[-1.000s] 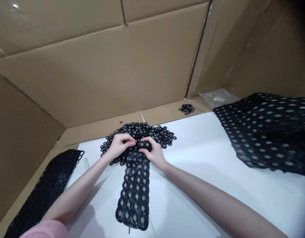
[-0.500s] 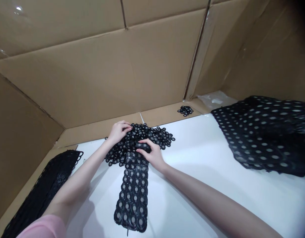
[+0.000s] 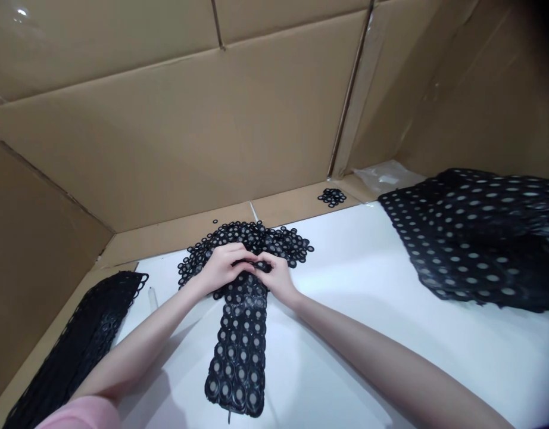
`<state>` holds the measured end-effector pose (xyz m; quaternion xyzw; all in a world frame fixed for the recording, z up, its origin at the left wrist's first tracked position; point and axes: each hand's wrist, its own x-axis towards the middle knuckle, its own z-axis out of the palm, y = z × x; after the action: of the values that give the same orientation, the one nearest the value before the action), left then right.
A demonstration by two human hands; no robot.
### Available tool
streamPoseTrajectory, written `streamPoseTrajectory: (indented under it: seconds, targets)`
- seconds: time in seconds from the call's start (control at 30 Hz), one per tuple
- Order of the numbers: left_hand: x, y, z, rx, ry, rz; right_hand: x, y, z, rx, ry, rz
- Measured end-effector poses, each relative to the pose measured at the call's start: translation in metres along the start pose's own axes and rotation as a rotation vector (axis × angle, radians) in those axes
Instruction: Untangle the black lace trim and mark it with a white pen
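Observation:
A long black rubber sheet (image 3: 239, 357) moulded in rows of rings with pale round centres lies on the white table, its far end lifted and folded up. My right hand (image 3: 277, 277) pinches that far end between thumb and fingers. My left hand (image 3: 225, 265) meets it there, its thumb and fingertips closed at the sheet's edge and almost touching the right fingers. What exactly lies between the left fingertips is partly hidden. Behind and beneath both hands spreads a heap of loose black rubber rings (image 3: 292, 245).
A stack of black ring sheets (image 3: 475, 238) lies at the right, a darker pile (image 3: 73, 345) at the left. A small ring cluster (image 3: 331, 197) and a clear plastic bag (image 3: 386, 174) rest by the cardboard wall (image 3: 239, 131). A pale slim stick (image 3: 152, 298) lies near my left forearm.
My left hand has come back from the top of the heap towards me, to the sheet beside my right hand. A single ring now lies on the cardboard behind the heap.

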<state>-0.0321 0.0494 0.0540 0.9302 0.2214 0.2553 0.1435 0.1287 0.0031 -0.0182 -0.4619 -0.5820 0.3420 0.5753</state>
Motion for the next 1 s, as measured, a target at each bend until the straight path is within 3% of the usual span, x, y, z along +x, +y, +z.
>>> streamPoseTrajectory:
  seconds: [0.23, 0.43, 0.6, 0.83, 1.0]
  targets:
    - [-0.001, 0.004, 0.013, -0.079, 0.176, -0.068, 0.0, -0.002, 0.0, 0.022, -0.014, 0.013]
    - [-0.004, 0.003, 0.011, 0.075, 0.301, 0.106, 0.001, -0.005, 0.001, 0.003, 0.046, 0.046]
    - [-0.006, 0.002, 0.009, 0.092, 0.232, 0.096, 0.0, -0.002, 0.002, 0.02, 0.021, 0.019]
    - [-0.008, 0.001, 0.016, 0.01, 0.167, -0.032, 0.001, -0.001, 0.003, 0.066, 0.016, 0.001]
    - [-0.004, 0.005, 0.013, 0.006, 0.245, -0.096, -0.001, 0.002, 0.002, 0.071, -0.041, 0.021]
